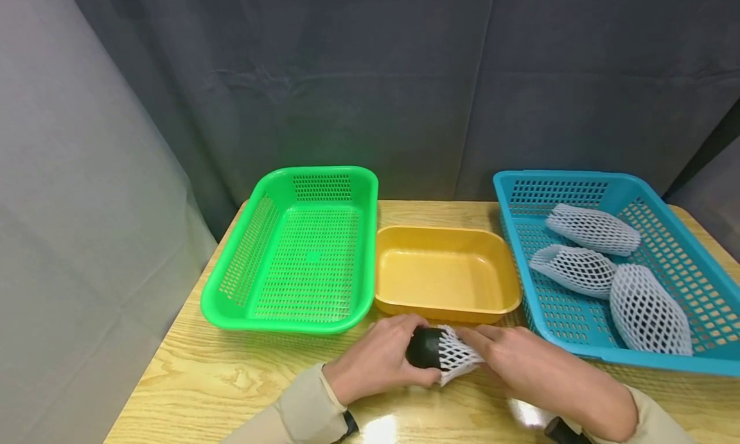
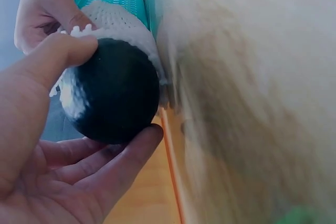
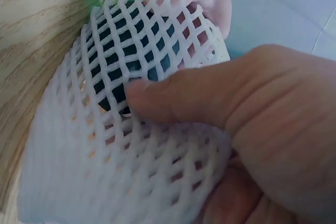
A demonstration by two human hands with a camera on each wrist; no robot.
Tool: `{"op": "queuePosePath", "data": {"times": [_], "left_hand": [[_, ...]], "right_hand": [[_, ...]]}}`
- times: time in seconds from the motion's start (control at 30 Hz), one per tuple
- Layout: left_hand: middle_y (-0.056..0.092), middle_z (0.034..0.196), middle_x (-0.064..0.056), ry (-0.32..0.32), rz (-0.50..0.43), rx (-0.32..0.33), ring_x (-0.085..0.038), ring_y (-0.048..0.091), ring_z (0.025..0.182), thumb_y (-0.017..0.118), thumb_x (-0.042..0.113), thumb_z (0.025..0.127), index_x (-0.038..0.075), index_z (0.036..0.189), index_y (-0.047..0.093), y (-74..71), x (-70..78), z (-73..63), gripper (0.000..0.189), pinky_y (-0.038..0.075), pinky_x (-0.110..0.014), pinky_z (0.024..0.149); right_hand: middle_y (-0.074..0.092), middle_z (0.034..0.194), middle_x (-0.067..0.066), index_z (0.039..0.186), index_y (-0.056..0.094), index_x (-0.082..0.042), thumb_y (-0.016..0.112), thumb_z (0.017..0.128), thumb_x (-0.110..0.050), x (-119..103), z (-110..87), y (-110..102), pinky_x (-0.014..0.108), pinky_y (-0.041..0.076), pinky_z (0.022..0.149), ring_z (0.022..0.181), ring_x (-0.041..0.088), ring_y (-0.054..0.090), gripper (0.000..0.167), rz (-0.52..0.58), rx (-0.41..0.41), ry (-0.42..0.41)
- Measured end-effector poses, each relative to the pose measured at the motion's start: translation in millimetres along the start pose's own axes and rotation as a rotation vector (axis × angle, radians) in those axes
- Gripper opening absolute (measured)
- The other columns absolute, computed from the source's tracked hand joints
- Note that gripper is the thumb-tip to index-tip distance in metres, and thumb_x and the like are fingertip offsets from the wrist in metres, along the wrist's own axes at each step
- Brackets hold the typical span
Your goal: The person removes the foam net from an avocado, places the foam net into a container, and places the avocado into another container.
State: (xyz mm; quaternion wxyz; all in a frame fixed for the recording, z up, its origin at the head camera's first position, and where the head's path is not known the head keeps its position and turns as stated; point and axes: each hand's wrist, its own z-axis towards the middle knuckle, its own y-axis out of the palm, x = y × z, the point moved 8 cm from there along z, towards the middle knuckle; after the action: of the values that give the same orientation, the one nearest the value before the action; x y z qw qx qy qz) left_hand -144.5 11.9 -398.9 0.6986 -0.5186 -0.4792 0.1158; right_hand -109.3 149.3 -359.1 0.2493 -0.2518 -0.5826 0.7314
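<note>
A smooth, dark, rounded fruit or vegetable (image 1: 424, 348) sits partly inside a white foam net sleeve (image 1: 455, 356), low over the table in front of the yellow tub. My left hand (image 1: 378, 357) grips its bare end, thumb on one side and fingers curled round the other, as the left wrist view shows of the dark end (image 2: 113, 93). From the other side my right hand (image 1: 511, 360) holds the net. In the right wrist view, the thumb presses on the mesh (image 3: 105, 150), and the dark surface shows through its holes. The net's far end hangs loose there.
A green basket (image 1: 289, 327) stands at the left with nothing in it. Beside it is a yellow tub (image 1: 442, 274), also bare inside. The blue basket (image 1: 621, 357) at the right holds several net-wrapped items (image 1: 592, 229). A grey curtain (image 1: 376, 90) closes off the back.
</note>
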Motion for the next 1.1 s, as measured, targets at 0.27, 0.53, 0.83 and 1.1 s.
{"op": "queuePosePath", "data": {"times": [0.27,0.53,0.83,1.1], "left_hand": [[0.073,0.121,-0.001,0.015,0.035,0.010,-0.001,0.062,0.095,0.081,0.052,0.082,0.013,0.132,0.062,0.0,0.0,-0.3,0.066,0.049,-0.014,0.080],[0.073,0.114,0.000,0.020,0.011,0.017,-0.001,0.060,0.086,0.080,0.052,0.081,0.014,0.127,0.063,-1.0,0.2,-0.1,0.063,0.047,-0.012,0.072],[0.073,0.111,0.002,0.029,0.025,0.038,-0.001,0.060,0.085,0.079,0.052,0.080,0.013,0.124,0.063,-1.8,-0.6,0.0,0.060,0.046,-0.013,0.074],[0.072,0.106,0.004,0.024,0.007,0.041,0.001,0.058,0.081,0.078,0.051,0.080,0.014,0.122,0.062,-1.3,-1.7,-0.1,0.058,0.045,-0.012,0.072]], "right_hand": [[0.076,0.099,0.002,0.125,0.069,-0.006,0.076,0.080,0.009,3,-2.5,0,0.023,0.053,0.055,0.067,0.013,0.069,0.048,0.014,-0.054,0.029],[0.075,0.096,-0.002,0.120,0.071,-0.011,0.073,0.080,0.010,8,-6.6,-5,0.024,0.051,0.055,0.067,0.003,0.061,0.046,0.050,-0.074,0.055],[0.070,0.093,-0.011,0.116,0.072,-0.015,0.073,0.075,0.012,12,-11.0,-19,0.022,0.048,0.056,0.068,-0.002,0.056,0.049,0.059,-0.005,0.064],[0.076,0.105,-0.005,0.117,0.073,-0.018,0.073,0.074,0.011,16,-14.2,-28,0.025,0.053,0.058,0.071,0.006,0.067,0.052,0.061,0.049,0.070]]}}
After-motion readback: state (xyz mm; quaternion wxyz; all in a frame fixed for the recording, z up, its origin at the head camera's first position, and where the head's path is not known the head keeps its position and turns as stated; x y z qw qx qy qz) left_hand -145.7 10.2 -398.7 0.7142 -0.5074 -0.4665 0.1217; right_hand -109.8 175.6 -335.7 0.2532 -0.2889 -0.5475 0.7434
